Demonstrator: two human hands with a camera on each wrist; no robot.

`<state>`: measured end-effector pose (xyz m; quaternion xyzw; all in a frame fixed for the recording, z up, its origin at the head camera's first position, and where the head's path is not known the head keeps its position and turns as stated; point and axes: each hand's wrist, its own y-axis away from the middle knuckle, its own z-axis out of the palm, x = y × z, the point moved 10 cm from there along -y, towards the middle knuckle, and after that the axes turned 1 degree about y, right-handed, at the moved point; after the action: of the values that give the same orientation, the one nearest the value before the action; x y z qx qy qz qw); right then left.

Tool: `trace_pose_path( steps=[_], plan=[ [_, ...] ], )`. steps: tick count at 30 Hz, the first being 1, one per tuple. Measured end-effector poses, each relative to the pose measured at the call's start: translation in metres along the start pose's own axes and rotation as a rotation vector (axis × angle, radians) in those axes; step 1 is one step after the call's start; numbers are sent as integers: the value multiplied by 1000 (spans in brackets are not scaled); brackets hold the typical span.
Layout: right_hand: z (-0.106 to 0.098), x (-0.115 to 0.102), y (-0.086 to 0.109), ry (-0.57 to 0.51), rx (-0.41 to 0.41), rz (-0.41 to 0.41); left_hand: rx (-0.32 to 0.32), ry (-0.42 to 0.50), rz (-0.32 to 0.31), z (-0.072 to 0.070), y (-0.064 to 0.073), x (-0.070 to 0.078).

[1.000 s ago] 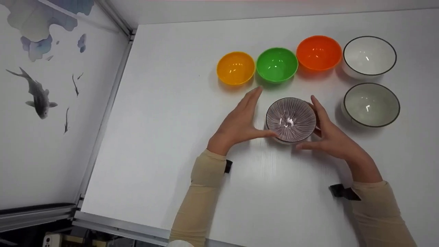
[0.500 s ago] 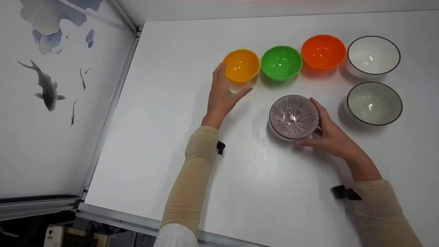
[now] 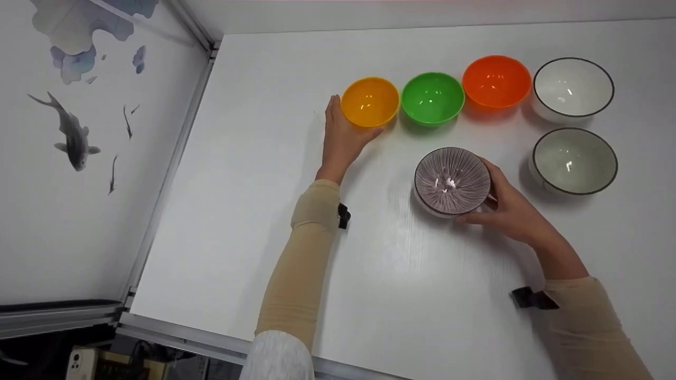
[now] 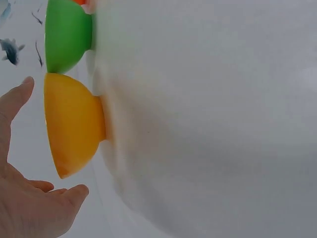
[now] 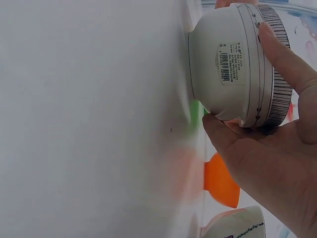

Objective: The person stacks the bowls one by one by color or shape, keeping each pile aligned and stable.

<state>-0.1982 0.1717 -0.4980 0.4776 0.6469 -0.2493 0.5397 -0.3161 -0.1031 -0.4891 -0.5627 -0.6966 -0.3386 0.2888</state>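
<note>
A purple-striped bowl point(image 3: 452, 181) sits nested in a white bowl point(image 5: 218, 64) with a barcode sticker, near mid-table. My right hand point(image 3: 509, 208) holds the stack from its right side, the thumb toward me and the fingers round the far side. My left hand point(image 3: 343, 134) is spread around the near left of a yellow bowl point(image 3: 370, 102). Its fingers lie along the bowl's left and its thumb below the near rim. In the left wrist view a gap shows between the hand point(image 4: 34, 198) and the yellow bowl point(image 4: 74, 124).
A green bowl point(image 3: 433, 98) stands right beside the yellow one. Further right are an orange bowl point(image 3: 496, 82) and a white bowl point(image 3: 573, 87) with a dark rim. A grey-green bowl point(image 3: 575, 161) stands in front of it. A wall with a fish picture point(image 3: 74, 137) borders the table's left.
My left hand has left the striped bowl and moved up and left to the yellow bowl, lastly closer around it. My right hand has stayed at the striped bowl.
</note>
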Motion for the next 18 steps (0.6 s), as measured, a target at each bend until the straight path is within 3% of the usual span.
trace_pose_path(
  steps=[13,18],
  plan=[
    [0,4,1,7,-14,13,-42,61,-28,13,-10,-13],
    [-1,3,0,15,-15,12,-40,69,-35,14,-15,-9]
  ],
)
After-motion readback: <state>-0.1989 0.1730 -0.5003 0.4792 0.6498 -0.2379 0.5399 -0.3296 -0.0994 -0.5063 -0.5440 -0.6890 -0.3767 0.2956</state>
